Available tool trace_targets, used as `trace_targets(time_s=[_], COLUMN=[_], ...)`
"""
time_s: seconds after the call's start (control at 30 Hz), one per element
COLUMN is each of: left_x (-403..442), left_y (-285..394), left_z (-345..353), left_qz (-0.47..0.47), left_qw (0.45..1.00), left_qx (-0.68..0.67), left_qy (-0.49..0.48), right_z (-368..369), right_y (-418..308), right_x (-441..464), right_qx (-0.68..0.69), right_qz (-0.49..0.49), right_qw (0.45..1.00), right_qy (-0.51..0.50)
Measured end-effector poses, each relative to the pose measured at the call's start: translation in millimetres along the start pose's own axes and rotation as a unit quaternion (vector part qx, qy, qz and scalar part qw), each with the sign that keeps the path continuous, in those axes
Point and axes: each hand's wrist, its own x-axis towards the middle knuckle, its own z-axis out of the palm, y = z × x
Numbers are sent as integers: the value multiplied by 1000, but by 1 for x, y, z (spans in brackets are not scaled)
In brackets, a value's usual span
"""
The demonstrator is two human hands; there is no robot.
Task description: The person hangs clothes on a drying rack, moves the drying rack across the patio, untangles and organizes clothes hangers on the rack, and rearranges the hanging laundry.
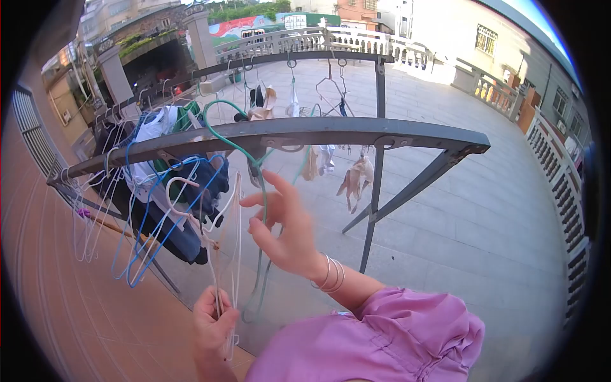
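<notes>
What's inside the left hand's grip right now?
White hangers; their wires show above and below the left hand. The hand covers the gripped part, so I can't tell how many it holds.

Several slim white hangers (215,244) stand bunched and roughly upright, gripped low in the left hand (214,318), a curved hook uppermost. A bare green hanger (257,163) loops its wide hook over the dark rail (331,131), its narrow frame hanging nearly edge-on beside the right hand (285,226).
</notes>
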Motion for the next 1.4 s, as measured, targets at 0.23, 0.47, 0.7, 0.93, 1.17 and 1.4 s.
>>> trace_targets(time_s=[0.23,0.47,0.7,0.93,1.17,1.4], left_x=[26,67,88,87,98,121], left_y=[-10,-69,-141,-163,-136,-161], left_z=[17,56,77,88,48,16], left_qz=[47,101,145,145,123,202], left_qw=[996,993,983,966,949,947], left_qx=[-29,-36,109,215,265,241], left_qy=[-64,-56,-3,8,115,59], right_z=[-6,-4,-38,-42,-66,-62], right_y=[-11,44,87,97,124,115], right_x=[-13,-70,-79,-90,-114,-122], right_qx=[-46,-41,21,13,77,96], right_qz=[25,210,403,420,457,510], right_qw=[996,973,896,896,861,796], right_qy=[-70,-81,-186,-147,-211,-310])
